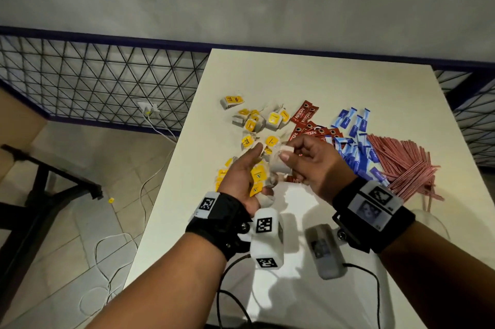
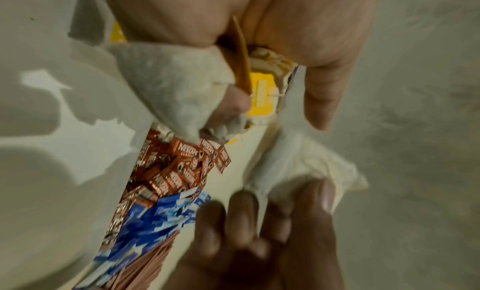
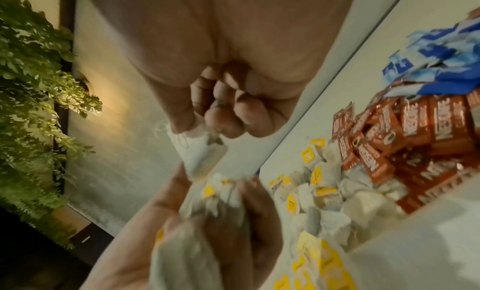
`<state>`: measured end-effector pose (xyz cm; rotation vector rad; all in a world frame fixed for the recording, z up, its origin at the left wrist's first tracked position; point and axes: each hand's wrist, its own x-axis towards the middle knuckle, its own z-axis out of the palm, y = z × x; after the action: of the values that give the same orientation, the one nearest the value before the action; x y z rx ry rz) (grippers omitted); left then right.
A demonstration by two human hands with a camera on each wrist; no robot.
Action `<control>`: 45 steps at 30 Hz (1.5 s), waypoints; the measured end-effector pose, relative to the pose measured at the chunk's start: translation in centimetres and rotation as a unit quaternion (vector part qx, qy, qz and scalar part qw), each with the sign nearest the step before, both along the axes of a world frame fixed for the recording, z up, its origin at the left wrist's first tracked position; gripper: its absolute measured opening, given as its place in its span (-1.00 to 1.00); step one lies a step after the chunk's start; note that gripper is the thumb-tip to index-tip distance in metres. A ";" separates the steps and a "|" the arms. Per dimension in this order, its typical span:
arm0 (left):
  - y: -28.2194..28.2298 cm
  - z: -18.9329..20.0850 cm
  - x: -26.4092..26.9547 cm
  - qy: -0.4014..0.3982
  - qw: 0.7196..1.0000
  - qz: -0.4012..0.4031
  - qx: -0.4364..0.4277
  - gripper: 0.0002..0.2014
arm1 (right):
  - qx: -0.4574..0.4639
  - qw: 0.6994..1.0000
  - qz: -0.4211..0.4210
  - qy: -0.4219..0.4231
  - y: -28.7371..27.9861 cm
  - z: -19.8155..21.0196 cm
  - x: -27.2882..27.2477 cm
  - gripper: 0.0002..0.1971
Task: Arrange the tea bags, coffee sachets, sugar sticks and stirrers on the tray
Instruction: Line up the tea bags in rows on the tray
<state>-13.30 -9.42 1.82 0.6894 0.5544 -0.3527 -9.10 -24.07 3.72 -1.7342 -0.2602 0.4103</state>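
1. Papery white tea bag (image 1: 281, 165) pinched between thumb and fingers of right hand (image 1: 313, 168), other fingers curled; left hand (image 1: 242, 176) cupped round a bunch of tea bags (image 1: 257, 177), fingers half closed on them.
2. Best handed over flat, tags aligned, strings untangled, before gathering more.
3. On white table (image 1: 308, 76): loose tea bags at 11 o'clock of hands, coffee sachets (image 1: 305, 114) at 12, sugar sticks (image 1: 356, 127) at 1, stirrers (image 1: 401, 157) at 2.
4. No tray visible.
5. Right-wrist view alone shows curled fingers (image 3: 223, 110); head view alone shows the layout.
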 end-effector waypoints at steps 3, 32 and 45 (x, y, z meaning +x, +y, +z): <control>1.7 -0.3 -0.3 0.002 0.998 0.035 0.053 -0.82 | -0.082 0.996 -0.020 -0.015 -0.7 -0.1 0.6 -0.78; 5.8 0.7 -4.3 -0.082 0.897 -0.098 0.423 -0.94 | -0.246 0.946 0.133 -0.166 5.0 2.5 -0.7 -0.95; 9.5 -2.2 -6.5 -0.034 0.811 -0.201 0.549 -0.89 | -0.410 0.877 0.233 -0.095 5.3 -3.3 -2.6 -0.79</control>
<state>-19.82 0.08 -0.42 1.9627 0.5101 -0.3812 -11.66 -18.80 0.43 -2.5582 -0.7353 0.7790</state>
